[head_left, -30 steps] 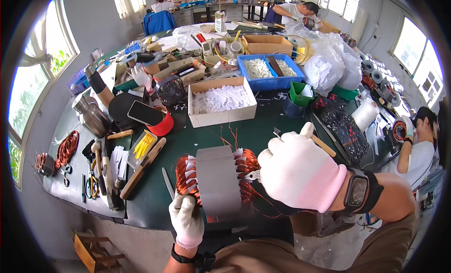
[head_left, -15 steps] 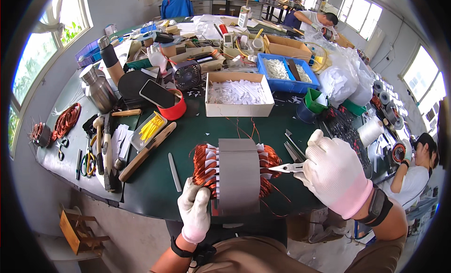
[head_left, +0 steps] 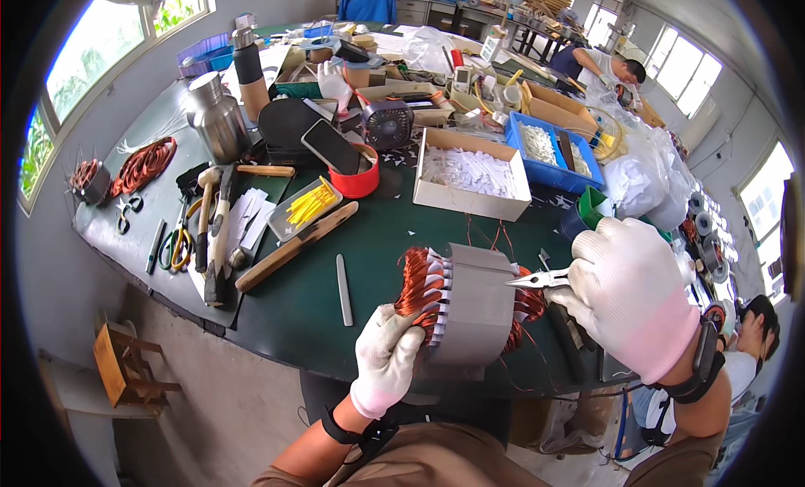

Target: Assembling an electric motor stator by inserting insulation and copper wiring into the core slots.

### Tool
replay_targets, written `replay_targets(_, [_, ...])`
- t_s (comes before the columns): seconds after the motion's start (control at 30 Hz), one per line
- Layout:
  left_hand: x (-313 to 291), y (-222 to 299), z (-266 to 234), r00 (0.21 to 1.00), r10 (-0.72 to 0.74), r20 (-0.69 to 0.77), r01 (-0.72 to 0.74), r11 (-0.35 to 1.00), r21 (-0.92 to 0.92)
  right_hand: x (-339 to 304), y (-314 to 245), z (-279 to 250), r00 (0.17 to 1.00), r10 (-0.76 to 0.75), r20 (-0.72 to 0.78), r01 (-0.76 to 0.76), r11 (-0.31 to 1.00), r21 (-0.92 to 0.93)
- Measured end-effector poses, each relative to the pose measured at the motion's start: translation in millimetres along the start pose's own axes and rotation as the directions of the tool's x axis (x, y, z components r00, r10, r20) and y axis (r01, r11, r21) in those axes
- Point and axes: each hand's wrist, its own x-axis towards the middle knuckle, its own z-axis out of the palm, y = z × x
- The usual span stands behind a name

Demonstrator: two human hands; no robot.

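A motor stator (head_left: 474, 307), a grey ring-shaped core, lies on its side at the table's near edge. Orange-red copper winding (head_left: 417, 287) bulges from its left end, with white insulating strips between the coils; more copper wire shows at the right end. My left hand (head_left: 387, 357), in a white glove, grips the lower part of the left winding, fingers closed on it. In my gloved right hand (head_left: 633, 294) are needle-nose pliers (head_left: 543, 280), closed fist around the handles. Their tips point left at the core's upper right edge; whether they pinch anything I cannot tell.
A carton of white strips (head_left: 474, 172) and a blue bin (head_left: 549, 156) stand behind the stator. To the left lie a wooden stick (head_left: 293, 248), a flat pale tool (head_left: 344, 290), yellow strips (head_left: 310, 203) and hammers (head_left: 220, 235). Two other people work at the right.
My view has turned, so the table appears shifted right and tilted. The plier tips have moved from the right winding up to the core's edge. My left hand stays on the left winding.
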Motion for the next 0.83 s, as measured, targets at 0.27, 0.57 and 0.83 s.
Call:
replay_targets(0.27, [7.5,11.9,-13.1,0.986,-0.116,0.118,0.121,0.992,-0.036,-2.4,-14.2,14.6,0.986,0.069,-0.154,-0.018,0.95,0.312])
replay_targets(0.57, [14.0,17.4,-20.2,0.98,-0.118,0.162,0.1,0.988,0.117,-3.5,-33.3,-4.5,0.991,-0.045,-0.127,0.076,0.963,0.257])
replay_targets(0.83, [3.9,9.2,-12.8,0.915,-0.364,0.174,0.402,0.792,-0.459,37.5,-65.1,-19.2,0.974,-0.176,0.143,0.182,0.983,-0.03])
